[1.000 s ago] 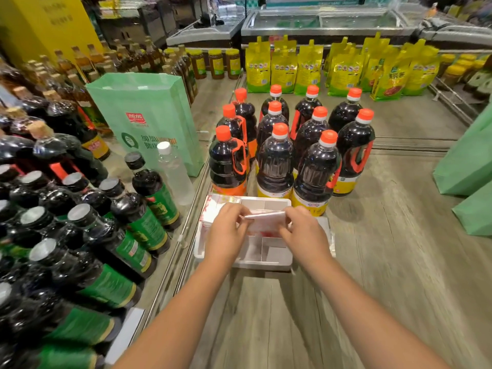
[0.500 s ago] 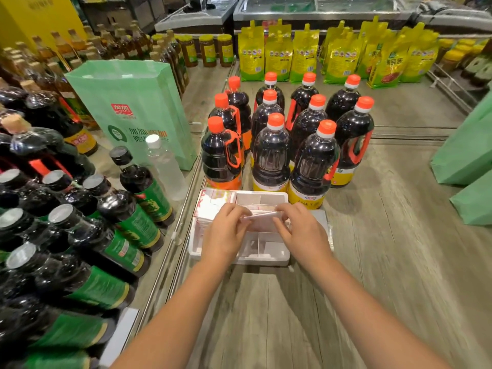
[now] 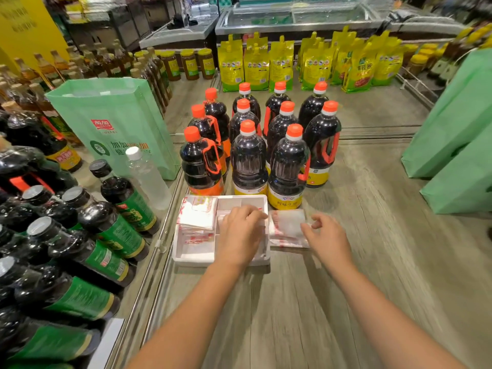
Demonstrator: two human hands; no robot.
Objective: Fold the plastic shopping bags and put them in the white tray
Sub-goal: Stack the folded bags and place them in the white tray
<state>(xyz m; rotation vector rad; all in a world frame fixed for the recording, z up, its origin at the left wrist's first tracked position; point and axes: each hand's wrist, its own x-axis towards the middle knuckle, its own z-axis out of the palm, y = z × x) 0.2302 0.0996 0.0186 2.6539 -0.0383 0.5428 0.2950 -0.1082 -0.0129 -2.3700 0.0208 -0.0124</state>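
Observation:
The white tray (image 3: 192, 254) sits on the wooden shelf in front of the soy sauce bottles. Its left compartment holds a stack of folded white-and-red plastic bags (image 3: 198, 214). My left hand (image 3: 239, 233) is down over the tray's right compartment, fingers curled on a folded bag (image 3: 260, 209) that it mostly hides. Just right of the tray lies a pile of flat white-and-red plastic bags (image 3: 286, 227). My right hand (image 3: 328, 237) hovers at that pile's right edge with fingers loosely bent and holds nothing; it is blurred.
Large dark bottles with orange caps (image 3: 249, 161) stand directly behind the tray. Green-labelled bottles (image 3: 106, 235) and a clear water bottle (image 3: 147, 177) crowd the left, past a metal rail. Green paper bags stand at left (image 3: 111, 123) and far right (image 3: 458, 145).
Both hands held one folded bag above the tray. My left hand has since lowered with it into the right compartment, and my right hand has let go and moved right to the loose pile.

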